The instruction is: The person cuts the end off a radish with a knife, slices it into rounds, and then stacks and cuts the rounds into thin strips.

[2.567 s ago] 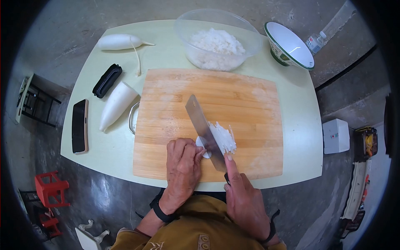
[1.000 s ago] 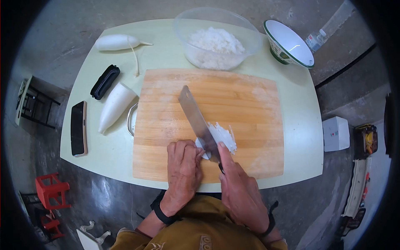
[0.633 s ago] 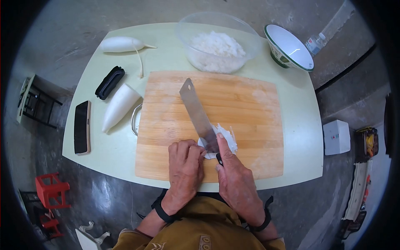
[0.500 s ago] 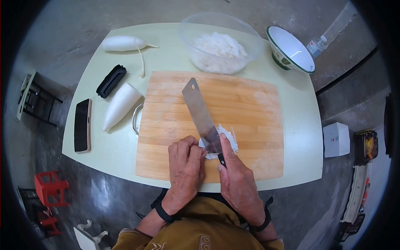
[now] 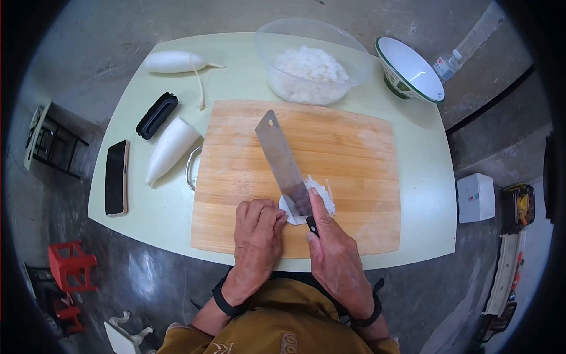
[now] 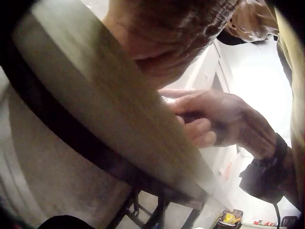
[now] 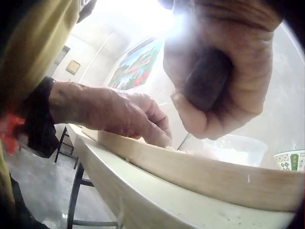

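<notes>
left hand (image 5: 256,242): radish piece (image 5: 288,210) | right hand (image 5: 336,259): cleaver (image 5: 280,160) | near: phone (image 5: 116,177), clear bowl (image 5: 263,59)

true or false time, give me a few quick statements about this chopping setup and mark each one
1. The right-hand grip is curled round the cleaver handle. True.
2. The left-hand grip is lifted clear of the cutting board. False: it holds down the radish piece on the board.
3. The clear bowl holds white shreds. True.
4. The green-rimmed bowl is heaped with shreds. False: the green-rimmed bowl is empty.
</notes>
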A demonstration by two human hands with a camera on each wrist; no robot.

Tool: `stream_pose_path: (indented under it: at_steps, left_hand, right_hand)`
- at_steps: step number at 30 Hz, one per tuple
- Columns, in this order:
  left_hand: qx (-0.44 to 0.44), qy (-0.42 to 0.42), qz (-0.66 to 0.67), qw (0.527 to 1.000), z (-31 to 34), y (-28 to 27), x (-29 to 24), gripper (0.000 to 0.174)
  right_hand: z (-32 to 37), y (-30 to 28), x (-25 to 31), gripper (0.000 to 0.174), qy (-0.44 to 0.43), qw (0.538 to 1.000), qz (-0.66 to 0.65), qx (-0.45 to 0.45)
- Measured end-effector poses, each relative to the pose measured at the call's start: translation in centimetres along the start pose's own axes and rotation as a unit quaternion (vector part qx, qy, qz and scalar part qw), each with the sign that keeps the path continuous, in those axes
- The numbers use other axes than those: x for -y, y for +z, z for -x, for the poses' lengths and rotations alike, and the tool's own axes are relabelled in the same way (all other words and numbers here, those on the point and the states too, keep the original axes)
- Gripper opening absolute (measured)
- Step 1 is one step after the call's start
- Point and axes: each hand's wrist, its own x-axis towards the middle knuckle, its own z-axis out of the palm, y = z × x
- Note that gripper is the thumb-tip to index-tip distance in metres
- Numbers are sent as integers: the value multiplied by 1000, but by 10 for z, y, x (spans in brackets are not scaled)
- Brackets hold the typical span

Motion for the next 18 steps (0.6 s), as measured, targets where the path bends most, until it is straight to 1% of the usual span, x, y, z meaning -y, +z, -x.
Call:
stream_pose_path:
  at_steps: [2,5,10,14,18]
  left_hand:
    - [7,3,-3,1000,0,0,0,20]
    - [10,3,3,1000,-1,0,0,19]
    - [15,0,4,1000,-2,-1,-1,19]
    - [5,6,5,1000,-3,1,-2,20]
    - [8,7,-2,1000,-3,1,-2,22]
  right_hand:
    - [0,-2,0,64,-4,1000,-3,4]
    - [3,-5,4,63,13,1000,1,18]
    - [13,-11,10,66,88,995,24,42]
    - [26,-13,9,68,72,996,31,44]
    - [31,-13,12,69,97,993,23,60]
